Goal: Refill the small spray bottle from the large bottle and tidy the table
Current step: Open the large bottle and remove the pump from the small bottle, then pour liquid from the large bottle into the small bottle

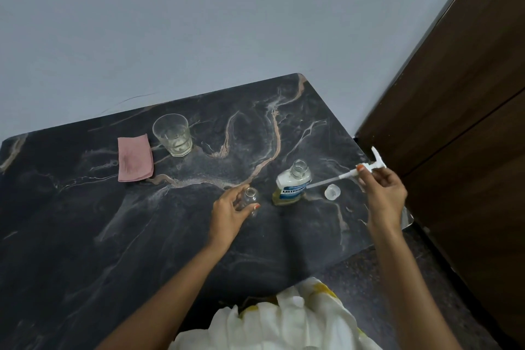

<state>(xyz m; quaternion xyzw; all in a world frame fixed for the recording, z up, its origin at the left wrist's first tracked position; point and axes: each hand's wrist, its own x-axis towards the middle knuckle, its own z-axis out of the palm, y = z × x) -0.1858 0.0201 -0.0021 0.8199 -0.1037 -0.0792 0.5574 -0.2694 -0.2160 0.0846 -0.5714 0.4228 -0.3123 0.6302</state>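
Left hand [230, 209] curls round the small bottle [250, 198], upright and open on the table [85, 221]. Right hand [385, 193] pinches the pump [369, 167] in the air, its tube slanting toward the large bottle [292, 185] (uncapped, yellow liquid low inside), whose cap [332, 191] lies just beside it. A glass [172, 135] and pink cloth [135, 158] sit well apart, far left.
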